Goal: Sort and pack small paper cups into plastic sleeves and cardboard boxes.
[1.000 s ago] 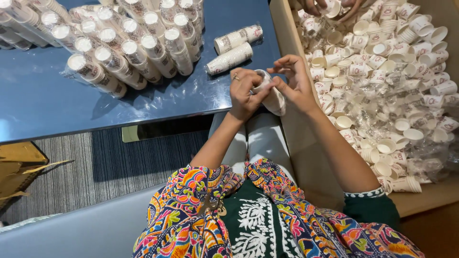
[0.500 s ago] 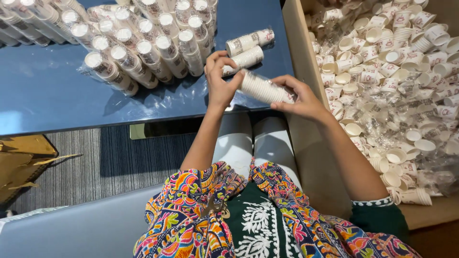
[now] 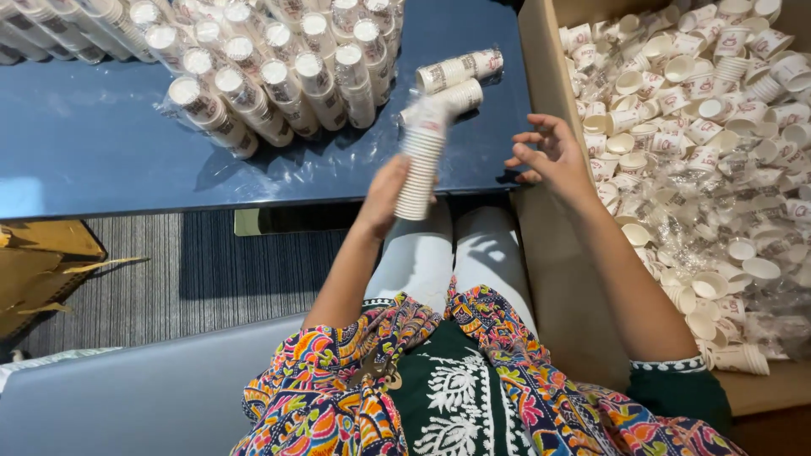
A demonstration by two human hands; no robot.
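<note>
Nearest lie the person's grey-clad knees (image 3: 456,253), under the blue table (image 3: 101,143). Above them the left hand (image 3: 384,196) grips a plastic-wrapped sleeve of stacked paper cups (image 3: 420,160), white, ribbed, standing roughly upright at the table edge. The right hand (image 3: 549,156) hangs open, empty, beside the cardboard box (image 3: 541,59) of loose cups. Further back, wrapped sleeves (image 3: 279,67) crowd the tabletop.

Wrapped cup stacks (image 3: 279,72) on table (image 3: 84,143) (left); loose cups (image 3: 701,152) in box (image 3: 541,51) right.
</note>
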